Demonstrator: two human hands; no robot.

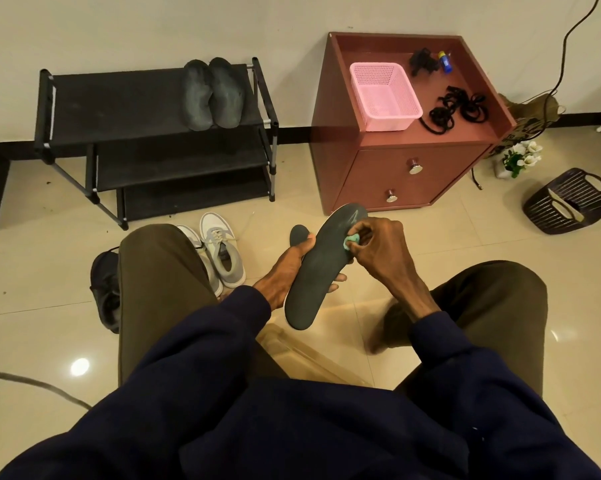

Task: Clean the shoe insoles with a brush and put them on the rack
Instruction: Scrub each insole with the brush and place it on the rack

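Observation:
My left hand (285, 271) grips a dark insole (318, 268) from underneath, holding it tilted above the floor between my knees. My right hand (382, 251) pinches a small teal brush (351, 241) and presses it against the insole's upper half. A second dark insole (298, 234) lies on the floor just behind my left hand, mostly hidden. Two more dark insoles (213, 93) rest side by side on the top shelf of the black shoe rack (119, 98) against the wall.
A grey-white pair of sneakers (219, 252) and a black shoe (105, 289) stand by my left knee. The red-brown cabinet (396, 168) holds a pink basket (384, 95) and black laces (458, 110). A dark slatted basket (569, 202) sits at the right.

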